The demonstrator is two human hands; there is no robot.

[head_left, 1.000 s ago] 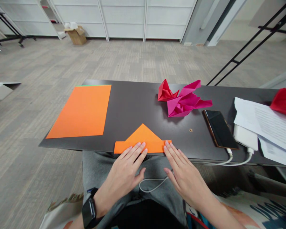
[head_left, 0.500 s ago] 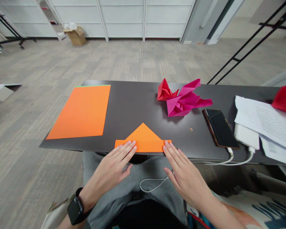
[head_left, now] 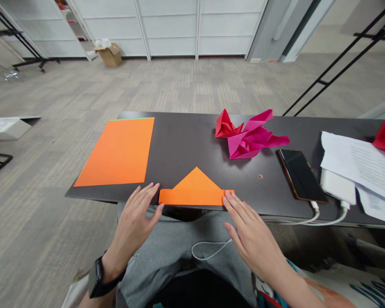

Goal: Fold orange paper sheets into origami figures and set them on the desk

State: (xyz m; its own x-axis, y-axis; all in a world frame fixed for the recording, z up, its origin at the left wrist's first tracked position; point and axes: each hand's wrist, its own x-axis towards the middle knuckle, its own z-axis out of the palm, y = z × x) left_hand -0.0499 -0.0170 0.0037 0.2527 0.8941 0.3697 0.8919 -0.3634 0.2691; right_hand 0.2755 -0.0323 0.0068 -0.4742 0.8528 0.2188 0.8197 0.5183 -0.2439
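A folded sheet of orange paper (head_left: 195, 190) lies at the near edge of the dark table, with a triangular peak pointing away and a straight band along the bottom. My right hand (head_left: 252, 229) rests its outstretched fingertips on the right end of that band. Just off the band's left end is my left hand (head_left: 139, 216), fingers extended, thumb apart, holding nothing. A black watch (head_left: 99, 276) is on my left wrist. Flat orange sheets (head_left: 115, 152) with a green edge showing beneath lie on the table's left side.
Folded magenta paper (head_left: 253, 137) and a red folded piece (head_left: 225, 125) stand at the back. On the right lie a phone (head_left: 300, 174), a white power bank (head_left: 336, 186) with cables, and printed sheets (head_left: 359, 160). The dark table (head_left: 182, 145) ends close to my lap.
My left hand has slid left off the orange folded paper, while my right hand stays on its right end. The whole view has shifted slightly.
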